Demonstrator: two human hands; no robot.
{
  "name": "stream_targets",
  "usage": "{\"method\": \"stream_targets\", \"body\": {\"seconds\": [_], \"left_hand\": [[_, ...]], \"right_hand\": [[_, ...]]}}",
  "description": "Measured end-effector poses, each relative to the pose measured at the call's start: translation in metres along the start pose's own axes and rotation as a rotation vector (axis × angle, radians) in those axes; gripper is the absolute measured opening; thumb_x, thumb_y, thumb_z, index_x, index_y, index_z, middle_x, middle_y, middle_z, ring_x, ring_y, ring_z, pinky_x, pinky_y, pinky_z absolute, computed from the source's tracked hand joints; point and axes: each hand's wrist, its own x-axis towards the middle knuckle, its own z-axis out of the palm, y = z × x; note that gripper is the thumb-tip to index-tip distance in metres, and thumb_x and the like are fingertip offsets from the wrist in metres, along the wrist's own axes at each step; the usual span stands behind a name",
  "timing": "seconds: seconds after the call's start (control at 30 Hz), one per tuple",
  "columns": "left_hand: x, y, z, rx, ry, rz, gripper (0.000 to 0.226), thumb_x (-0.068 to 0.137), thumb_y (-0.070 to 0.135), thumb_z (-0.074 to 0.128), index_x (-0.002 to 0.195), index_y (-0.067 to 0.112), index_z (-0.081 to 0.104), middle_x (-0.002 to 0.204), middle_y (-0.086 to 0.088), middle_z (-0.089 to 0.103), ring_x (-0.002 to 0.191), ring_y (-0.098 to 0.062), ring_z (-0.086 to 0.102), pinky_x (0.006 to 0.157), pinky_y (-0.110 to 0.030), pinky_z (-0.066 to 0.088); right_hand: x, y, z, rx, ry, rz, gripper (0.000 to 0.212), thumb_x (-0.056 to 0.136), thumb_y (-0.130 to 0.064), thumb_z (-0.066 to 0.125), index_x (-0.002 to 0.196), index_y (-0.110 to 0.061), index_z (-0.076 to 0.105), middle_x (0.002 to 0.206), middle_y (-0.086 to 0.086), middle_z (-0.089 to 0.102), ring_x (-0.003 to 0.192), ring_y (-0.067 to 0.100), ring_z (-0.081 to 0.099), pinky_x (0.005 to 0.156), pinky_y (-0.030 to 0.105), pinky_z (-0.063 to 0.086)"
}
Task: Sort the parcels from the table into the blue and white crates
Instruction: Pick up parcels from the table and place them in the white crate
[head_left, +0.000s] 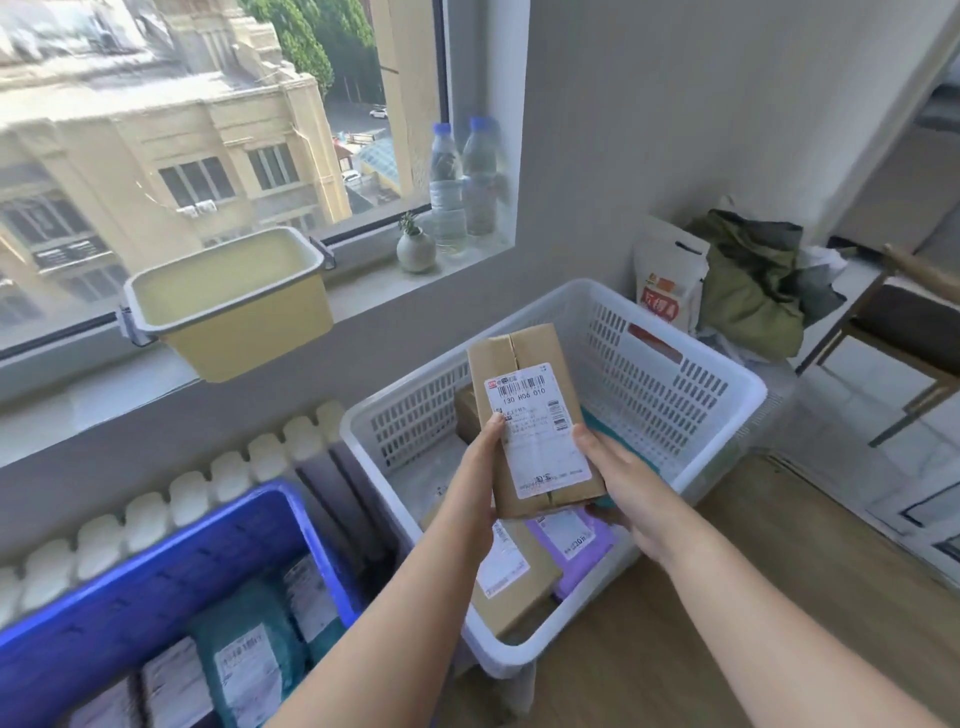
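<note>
At the lower left of the frame sits the blue crate, which holds teal bags and darker flat parcels, each with a white printed label too blurred to read. Behind it runs a white radiator, and above that a yellow tub rests on the windowsill.

Near the centre, the left hand grips the left edge of a cardboard parcel, thumb on the front and fingers curled behind. The right hand grips the lower right edge the same way, fingers clamped underneath. The parcel is held upright above the white crate. Its white shipping label carries a barcode and the large code "130 H06 010"; the smaller print cannot be read.

Inside the white crate lie a brown box with a label, a purple bag with a label, another brown box further back and a teal parcel partly hidden by the right hand.

Two water bottles with blue caps and a small vase stand on the sill at upper centre. Right of the crate stands a white bag with red print beside green cloth. A wooden bench fills the lower right, with a chair above it.
</note>
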Motion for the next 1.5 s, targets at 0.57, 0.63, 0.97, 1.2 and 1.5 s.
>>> {"method": "stream_targets", "body": {"seconds": [0.57, 0.63, 0.97, 1.2, 1.5], "left_hand": [[0.086, -0.001, 0.031, -0.156, 0.354, -0.114, 0.031, 0.099, 0.047, 0.051, 0.107, 0.025, 0.072, 0.097, 0.001, 0.078, 0.090, -0.017, 0.075, 0.081, -0.034, 0.058], [0.089, -0.010, 0.037, -0.148, 0.348, -0.139, 0.027, 0.098, 0.044, 0.055, 0.108, 0.026, 0.071, 0.097, 0.005, 0.078, 0.088, -0.013, 0.074, 0.083, -0.036, 0.059], [0.083, -0.066, 0.021, 0.054, 0.199, -0.408, 0.049, 0.077, 0.031, 0.076, 0.123, 0.015, 0.066, 0.122, -0.006, 0.069, 0.104, -0.018, 0.069, 0.082, -0.033, 0.059], [0.084, -0.081, 0.015, 0.105, 0.176, -0.484, 0.043, 0.077, 0.025, 0.077, 0.117, 0.012, 0.067, 0.115, -0.012, 0.070, 0.089, -0.021, 0.069, 0.089, -0.033, 0.057], [0.081, -0.079, 0.011, 0.115, 0.163, -0.451, 0.059, 0.070, 0.036, 0.084, 0.121, 0.013, 0.065, 0.105, -0.011, 0.071, 0.086, -0.022, 0.069, 0.098, -0.042, 0.055]], "right_hand": [[0.165, -0.006, -0.040, -0.150, -0.290, 0.238, 0.054, 0.085, -0.062, 0.063, 0.117, -0.020, 0.057, 0.114, -0.001, 0.071, 0.108, 0.019, 0.066, 0.098, 0.049, 0.052], [0.179, -0.004, -0.053, -0.226, -0.333, 0.271, 0.063, 0.078, -0.067, 0.067, 0.117, -0.019, 0.054, 0.116, -0.001, 0.070, 0.108, 0.019, 0.067, 0.094, 0.049, 0.055], [0.195, 0.024, -0.093, -0.531, -0.652, 0.421, 0.070, 0.078, -0.045, 0.080, 0.137, -0.026, 0.048, 0.114, -0.002, 0.072, 0.098, 0.016, 0.072, 0.074, 0.036, 0.061], [0.190, 0.037, -0.091, -0.531, -0.689, 0.458, 0.078, 0.079, -0.036, 0.081, 0.144, -0.024, 0.040, 0.116, -0.001, 0.070, 0.099, 0.016, 0.072, 0.070, 0.031, 0.060], [0.204, 0.025, -0.097, -0.580, -0.788, 0.466, 0.059, 0.080, -0.037, 0.079, 0.128, -0.022, 0.049, 0.112, 0.008, 0.072, 0.097, 0.025, 0.073, 0.088, 0.046, 0.059]]}}
